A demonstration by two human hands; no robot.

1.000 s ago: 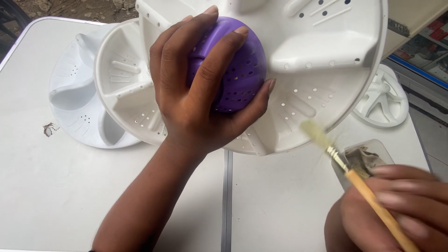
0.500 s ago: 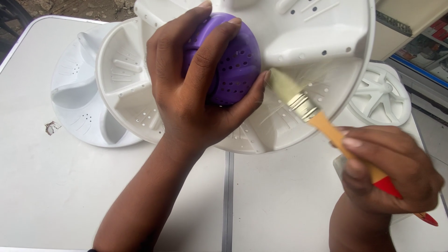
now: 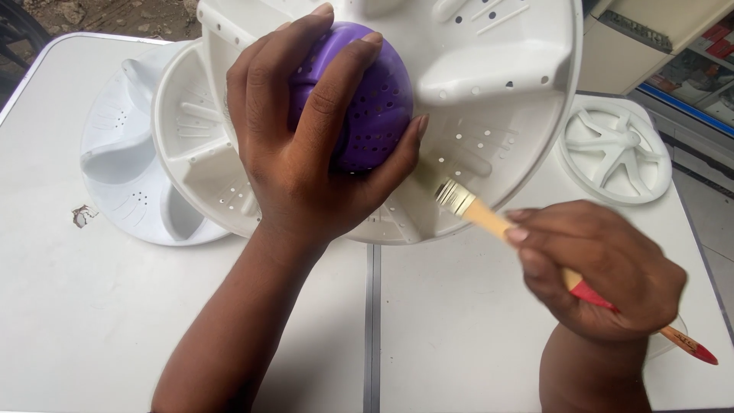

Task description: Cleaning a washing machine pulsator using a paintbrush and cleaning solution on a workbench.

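My left hand [image 3: 306, 145] grips the purple perforated dome [image 3: 375, 107] at the centre of a large white washing-machine pulsator disc [image 3: 489, 84], holding the disc tilted over the table. My right hand [image 3: 604, 268] holds a paintbrush [image 3: 482, 214] with a wooden handle and a red end. The brush's pale bristles touch the disc's ribbed lower face just right of my left thumb.
A second white pulsator disc [image 3: 126, 176] lies on the white folding table [image 3: 92, 321] at the left, partly under the held one. A smaller white spoked wheel part [image 3: 615, 153] rests at the right. Cabinets and shelves stand beyond the table's right edge.
My right hand came up from the table's lower right, and the brush swung up and left until its bristles met the disc. My left hand kept its grip on the dome.
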